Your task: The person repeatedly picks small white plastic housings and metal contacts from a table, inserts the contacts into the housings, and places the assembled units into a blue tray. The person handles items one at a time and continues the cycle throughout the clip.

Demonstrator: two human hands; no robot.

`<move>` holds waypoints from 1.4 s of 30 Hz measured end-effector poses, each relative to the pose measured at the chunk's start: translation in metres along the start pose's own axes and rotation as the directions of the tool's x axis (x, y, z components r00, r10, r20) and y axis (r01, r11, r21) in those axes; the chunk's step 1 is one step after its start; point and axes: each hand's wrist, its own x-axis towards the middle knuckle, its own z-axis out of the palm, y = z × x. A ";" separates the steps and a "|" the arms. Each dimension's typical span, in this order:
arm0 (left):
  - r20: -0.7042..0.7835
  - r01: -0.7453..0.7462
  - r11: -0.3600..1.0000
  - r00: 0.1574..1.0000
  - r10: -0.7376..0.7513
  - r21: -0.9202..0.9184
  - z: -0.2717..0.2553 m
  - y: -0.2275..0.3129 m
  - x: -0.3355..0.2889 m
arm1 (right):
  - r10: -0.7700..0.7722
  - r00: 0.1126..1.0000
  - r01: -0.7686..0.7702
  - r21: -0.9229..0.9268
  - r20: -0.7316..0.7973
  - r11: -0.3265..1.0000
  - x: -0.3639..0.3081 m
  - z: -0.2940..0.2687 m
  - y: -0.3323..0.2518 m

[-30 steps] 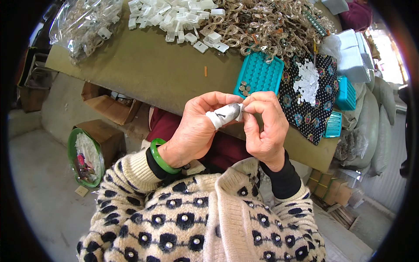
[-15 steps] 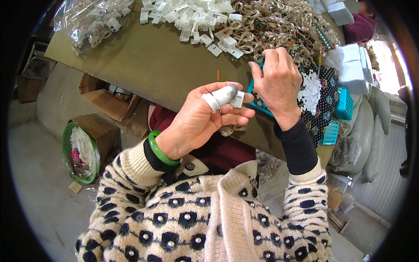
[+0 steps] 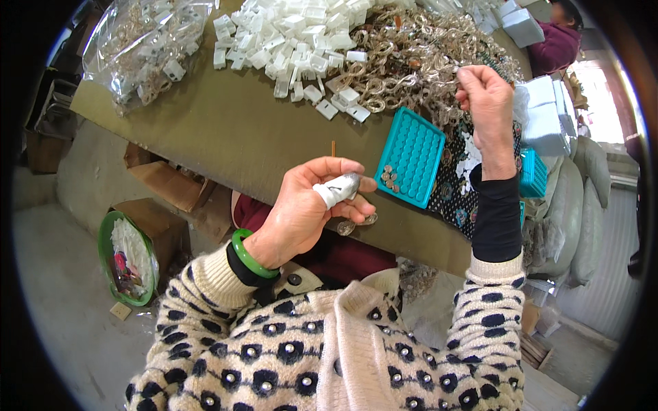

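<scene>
Clear looped piece (image 3: 346, 227): hangs just under the curled fingers of the left hand, near the front edge of the counter (image 3: 267, 130).
Left hand (image 3: 301, 205): curled narrow, holding the looped piece; one digit wears a white wrapping (image 3: 332, 192) with a greyed tip.
Right hand (image 3: 488, 103): at the heap's right side, thumb and forefinger drawn close; whether they hold anything I cannot tell.
Heap of clear loops (image 3: 404, 61): spread over the counter's far right.
Teal tray (image 3: 419, 154): rows of round hollows, with small round discs (image 3: 390, 177) grouped at its near left corner.
Patterned cloth (image 3: 448, 168): dark, beside the tray, with white bits (image 3: 469, 164) on it.
White cases (image 3: 295, 41): piled left of the heap.
Clear bag (image 3: 147, 55): far left, filled with loops and cases.
Brown strip (image 3: 333, 148): on the counter, just beyond the left hand.
</scene>
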 end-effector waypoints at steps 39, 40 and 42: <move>-0.025 -0.149 0.961 0.987 0.159 0.234 0.023 0.019 0.000 | -0.313 0.950 0.312 0.112 -0.013 0.943 -0.134 0.047 -0.047; -0.026 -0.163 0.941 0.984 0.179 0.297 0.024 0.019 -0.001 | -0.502 0.864 0.502 -0.110 0.030 0.858 -0.135 0.045 -0.050; -0.008 -0.264 0.848 0.954 0.301 0.459 0.027 0.015 -0.004 | -0.468 0.861 0.508 -0.313 0.199 0.802 -0.144 0.045 -0.055</move>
